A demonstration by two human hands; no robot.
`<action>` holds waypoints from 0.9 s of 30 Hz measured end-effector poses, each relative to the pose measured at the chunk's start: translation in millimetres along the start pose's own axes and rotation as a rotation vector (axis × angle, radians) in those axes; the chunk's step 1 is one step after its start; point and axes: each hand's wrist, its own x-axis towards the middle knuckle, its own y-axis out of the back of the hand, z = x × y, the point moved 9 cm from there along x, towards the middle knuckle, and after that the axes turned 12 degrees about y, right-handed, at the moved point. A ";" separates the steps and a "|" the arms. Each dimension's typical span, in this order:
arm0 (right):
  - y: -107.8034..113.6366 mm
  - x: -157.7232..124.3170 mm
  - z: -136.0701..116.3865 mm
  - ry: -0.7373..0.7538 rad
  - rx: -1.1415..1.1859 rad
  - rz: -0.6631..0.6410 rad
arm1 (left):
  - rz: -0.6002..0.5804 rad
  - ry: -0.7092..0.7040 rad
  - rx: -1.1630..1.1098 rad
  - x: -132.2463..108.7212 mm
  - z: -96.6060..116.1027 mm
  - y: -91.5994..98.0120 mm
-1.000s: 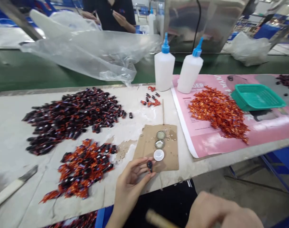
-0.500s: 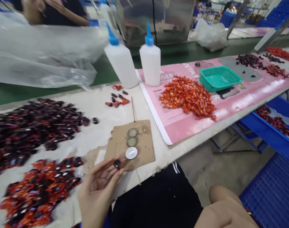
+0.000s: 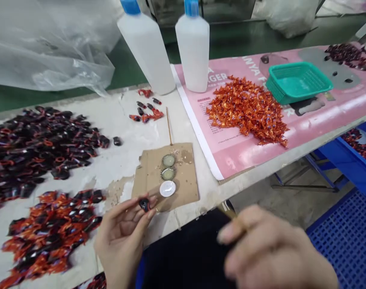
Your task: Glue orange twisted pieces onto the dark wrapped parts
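Between the thumb and fingers of my left hand (image 3: 125, 230) is a small black and red plastic piece (image 3: 144, 204), held just in front of a cardboard square (image 3: 185, 192). On that cardboard a white cap (image 3: 167, 188) and two bottle caps (image 3: 168, 167) lie in a row, the bottle caps with pale contents. My right hand (image 3: 269, 245), blurred, is raised over my lap with its fingers pinched round a thin wooden stick (image 3: 227, 209). Another thin stick (image 3: 169, 126) rests at the cardboard's back edge.
Dark pieces (image 3: 35, 148) and mixed orange-black pieces (image 3: 53, 233) lie in piles at left. Two white bottles (image 3: 193, 52) stand at the back. Orange pieces (image 3: 249, 110) and a green basket (image 3: 297, 84) sit on the pink sheet (image 3: 233, 158) at right.
My right hand has come up from the lower right into clear view with the stick. The left hand stays near the cardboard with its piece. The camera has tilted down.
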 end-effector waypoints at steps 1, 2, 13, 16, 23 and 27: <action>-7.3 12.5 3.7 0.105 -0.041 -0.139 | -0.003 -0.008 -0.004 -1.1 2.0 -0.9; 2.9 24.7 16.4 0.128 -0.190 -0.104 | -0.005 -0.010 -0.002 -2.2 3.4 -2.2; 29.7 84.3 125.8 -0.093 -1.130 0.017 | -0.145 0.026 -0.030 -1.2 -6.3 -6.0; 23.8 87.0 128.5 -0.092 -1.195 0.018 | -0.178 0.032 -0.063 -2.1 -7.2 -7.6; 14.2 93.1 125.9 -0.037 -1.257 -0.008 | -0.145 0.084 -0.208 -10.2 -4.2 -12.0; 3.5 98.0 126.4 0.021 -1.249 -0.029 | -0.157 0.067 -0.233 -12.1 -1.1 -13.6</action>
